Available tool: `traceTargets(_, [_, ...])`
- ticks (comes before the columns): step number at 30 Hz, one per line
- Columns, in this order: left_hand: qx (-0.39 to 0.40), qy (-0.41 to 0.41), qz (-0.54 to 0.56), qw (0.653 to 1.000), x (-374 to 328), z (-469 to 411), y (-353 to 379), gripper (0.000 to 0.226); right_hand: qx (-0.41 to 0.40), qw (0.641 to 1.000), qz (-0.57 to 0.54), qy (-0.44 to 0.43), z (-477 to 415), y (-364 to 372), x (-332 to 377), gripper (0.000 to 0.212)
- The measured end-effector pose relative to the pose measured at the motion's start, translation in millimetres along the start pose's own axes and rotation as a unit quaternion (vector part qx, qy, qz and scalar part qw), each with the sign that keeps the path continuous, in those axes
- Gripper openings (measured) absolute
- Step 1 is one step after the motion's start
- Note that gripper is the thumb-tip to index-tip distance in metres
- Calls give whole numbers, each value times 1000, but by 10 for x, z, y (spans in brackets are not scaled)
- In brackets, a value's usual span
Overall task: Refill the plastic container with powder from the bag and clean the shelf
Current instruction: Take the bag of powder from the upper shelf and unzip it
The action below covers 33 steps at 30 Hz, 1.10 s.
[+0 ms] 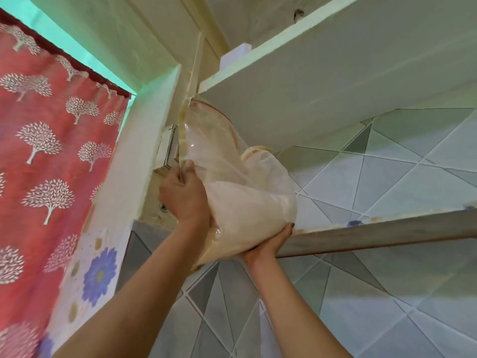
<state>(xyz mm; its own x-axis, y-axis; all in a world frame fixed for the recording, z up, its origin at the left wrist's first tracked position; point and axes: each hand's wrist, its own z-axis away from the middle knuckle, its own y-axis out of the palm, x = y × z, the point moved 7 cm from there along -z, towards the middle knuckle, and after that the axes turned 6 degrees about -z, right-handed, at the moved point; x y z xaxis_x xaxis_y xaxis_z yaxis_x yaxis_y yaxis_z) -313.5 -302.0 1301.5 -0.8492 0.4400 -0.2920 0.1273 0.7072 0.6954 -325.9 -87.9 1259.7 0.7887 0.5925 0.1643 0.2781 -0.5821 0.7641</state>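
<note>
Now, left hand (184, 195): raised overhead, with fingers curled and thumb pressed into the left side of the bag (227, 151), whose film is gripped.
Right hand (271, 244): cupped under the bag's bottom, with fingertips curled up round its lower right corner, so the weight is borne from below.
Bag: clear crumpled plastic, held tilted between the two hands, with its top leaned to the left and up.
Powder (247, 205): white, gathered in the lower half of the bag, while the upper half is seen as slack film.
Lower shelf (387, 232): its grey-brown front edge is met by the bag's bottom at the left end. Whether the bag is rested on it cannot be told.
Upper shelf (335, 73): white, and set just above the bag's top. Contact cannot be told.
Tiled wall (387, 177): pale grey-green tiles cut into triangles are seen behind and below both shelves.
Flower sticker (99, 275): purple blooms are stuck on the white pillar to the left of the arms.
Curtain (38, 151): red with white trees, hung at the far left.
</note>
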Motion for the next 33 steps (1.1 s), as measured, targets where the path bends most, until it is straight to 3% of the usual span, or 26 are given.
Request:
traceTargets(9, [13,-28,-50,998,-502,946,-568,41,-70,998,-1,6,1032,-599,409,76])
traceTargets(21, [109,-230,6,967,-735,3251,-963,37,-249,968,12,14,3113,-1969,1932,64])
traceTargets(29, [207,-330,-7,921,-356,4597,-1032,34,-396,908,115,-71,4063,-2956,2708,54])
traceTargets(32, [229,-366,-35,902,-212,5037,-1126,36,-376,895,223,-90,4343,-2754,2947,40])
traceTargets(33, [239,-371,-38,896,-196,5169,-1150,36,-383,866,312,-75,4439,-2753,3033,39])
